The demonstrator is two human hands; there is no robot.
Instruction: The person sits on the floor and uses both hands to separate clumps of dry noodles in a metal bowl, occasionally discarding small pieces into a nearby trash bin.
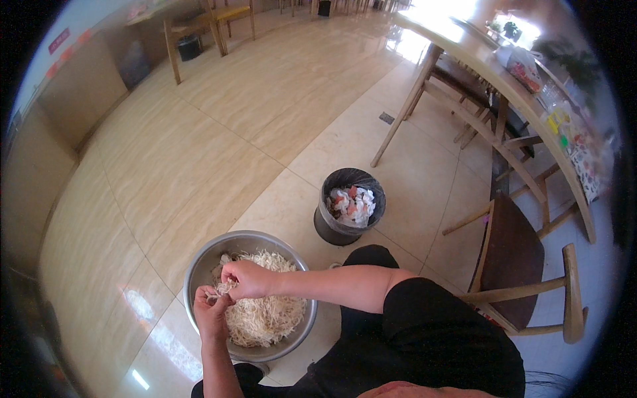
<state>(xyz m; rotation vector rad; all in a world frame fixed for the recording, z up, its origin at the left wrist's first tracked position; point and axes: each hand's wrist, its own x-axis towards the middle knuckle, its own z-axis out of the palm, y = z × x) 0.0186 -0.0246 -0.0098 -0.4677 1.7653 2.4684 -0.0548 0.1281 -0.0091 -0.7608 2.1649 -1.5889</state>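
A wide metal basin point(196, 265) stands on the floor in front of me. Heaped inside it are pale, thin strands that look like bean sprouts point(269, 322). Over the basin's left part, my left hand point(211, 315) is closed in a pinch on a small bunch of these strands. My right hand point(247, 278) meets it from the right, its fingers also closed on the same bunch. The fingertips of both hands nearly touch, and the right hand hides some of the heap behind it.
A black lined bin point(332, 225) with crumpled tissues stands just beyond the basin. To the right are a wooden chair point(514, 265) and a long table point(531, 106) with bags on it. Another table point(169, 50) and a small bin point(189, 48) stand far left.
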